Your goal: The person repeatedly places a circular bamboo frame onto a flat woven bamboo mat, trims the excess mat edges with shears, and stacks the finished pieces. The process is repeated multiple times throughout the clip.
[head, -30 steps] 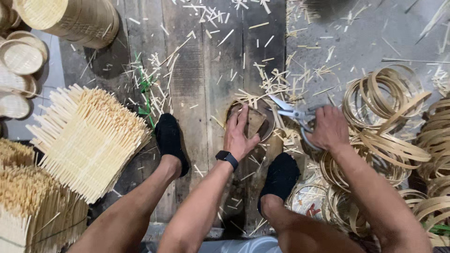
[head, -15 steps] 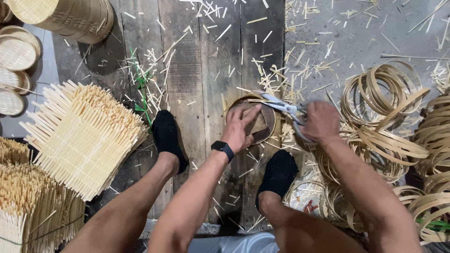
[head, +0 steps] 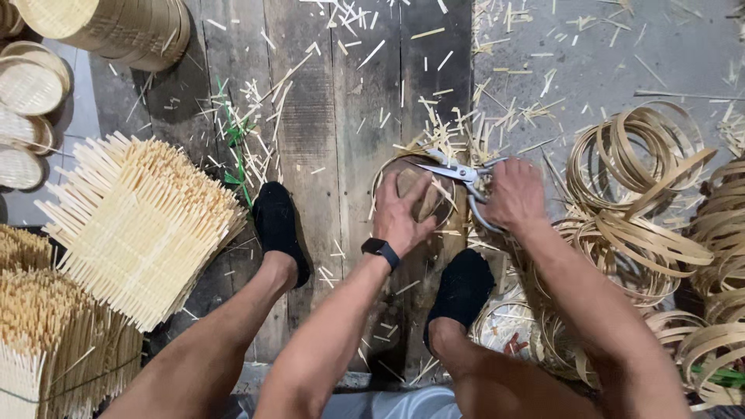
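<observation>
My left hand (head: 401, 214), with a black watch on its wrist, presses flat on a small round bamboo basket (head: 434, 203) lying on the dark wooden planks (head: 326, 116). My right hand (head: 514, 194) grips the handles of metal scissors (head: 454, 171), whose blades lie across the basket's upper rim, pointing left. Thin bamboo offcuts stick out around that rim. My two feet in black socks, left (head: 278, 226) and right (head: 461, 290), rest on either side of the basket.
A stack of square woven bamboo mats (head: 140, 225) lies at the left, with more bundles (head: 46, 341) below. Round finished baskets (head: 31, 85) and a tall stack (head: 116, 27) sit top left. Coils of bamboo hoops (head: 644, 194) pile at right. Cut slivers litter the floor.
The scissors and my right hand have shifted a little along the basket rim, while my left hand stays pressed on the basket. The view has drifted slightly.
</observation>
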